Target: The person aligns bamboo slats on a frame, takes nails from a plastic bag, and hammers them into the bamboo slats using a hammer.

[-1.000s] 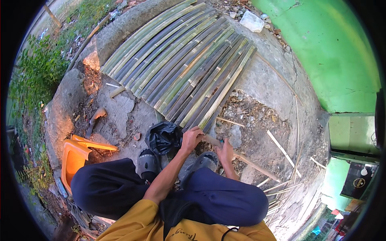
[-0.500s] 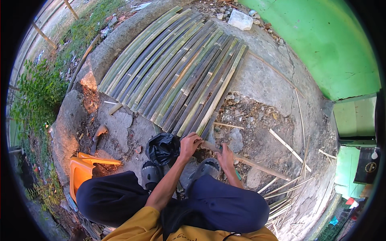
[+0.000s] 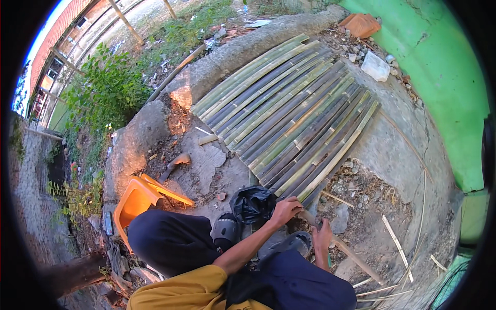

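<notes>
My left hand (image 3: 287,211) is closed, its fingers curled at the upper end of a long brown wooden stick (image 3: 356,258), beside the near ends of the bamboo slats. My right hand (image 3: 322,235) grips the same stick a little lower down. A small green piece (image 3: 329,260) shows by my right wrist, too little of it to name. The dark and green bamboo slats (image 3: 289,121) lie side by side on the ground in a broad row beyond my hands. A black plastic bag (image 3: 252,203) sits left of my left hand, near the slats' ends.
An orange plastic chair (image 3: 135,199) lies at left, with a wooden-handled tool (image 3: 174,166) beyond it. Thin split strips (image 3: 397,247) are scattered at right. A white block (image 3: 375,67) lies near the green wall (image 3: 434,77). A raised concrete edge (image 3: 222,62) runs along the far side.
The view has turned left, so everything sits farther right and more house and plants show. My hands stay on the stick near the slats' ends.
</notes>
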Tool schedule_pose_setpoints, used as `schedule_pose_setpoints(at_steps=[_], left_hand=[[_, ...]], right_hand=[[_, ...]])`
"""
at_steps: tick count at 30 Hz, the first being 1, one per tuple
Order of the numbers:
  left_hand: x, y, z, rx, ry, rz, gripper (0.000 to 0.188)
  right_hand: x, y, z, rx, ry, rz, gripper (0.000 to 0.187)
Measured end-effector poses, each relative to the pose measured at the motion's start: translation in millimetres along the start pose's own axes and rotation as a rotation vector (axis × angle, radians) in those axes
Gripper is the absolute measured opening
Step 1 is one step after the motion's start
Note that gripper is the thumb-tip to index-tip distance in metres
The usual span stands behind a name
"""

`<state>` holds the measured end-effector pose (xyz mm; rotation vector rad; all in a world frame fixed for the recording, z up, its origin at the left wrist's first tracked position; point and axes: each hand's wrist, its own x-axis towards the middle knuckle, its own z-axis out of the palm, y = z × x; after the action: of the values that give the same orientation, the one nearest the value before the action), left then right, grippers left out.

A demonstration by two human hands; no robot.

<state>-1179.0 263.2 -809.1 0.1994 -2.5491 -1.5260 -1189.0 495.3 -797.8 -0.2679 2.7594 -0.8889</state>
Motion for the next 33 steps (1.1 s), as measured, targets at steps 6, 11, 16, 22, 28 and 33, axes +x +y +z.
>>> schedule_pose_setpoints(at_steps=[6,11,16,22,28,33], left_hand=[[5,14,-1,-0.047,-0.015,0.001,0.017],[22,19,-28,-0.130,0.061,-0.060,0.018],[59,84,-76,-0.165,0.183,0.059,0.021],[69,223,-185,-0.096,0.392,0.658,0.023],[29,293,-228,-0.340,0.293,1.005,0.028],[17,316,-242,-0.377,0.179,1.070,0.027]], right_hand=[[9,1,-15,-0.056,-0.042,-0.019,0.052],[17,-11,-11,0.015,0.165,-0.017,0.051],[6,4,-15,0.147,0.330,0.141,0.040],[-10,19,-6,0.159,0.333,0.165,0.032],[-3,15,-4,0.102,0.414,0.149,0.029],[13,2,-8,0.149,0.337,0.146,0.035]])
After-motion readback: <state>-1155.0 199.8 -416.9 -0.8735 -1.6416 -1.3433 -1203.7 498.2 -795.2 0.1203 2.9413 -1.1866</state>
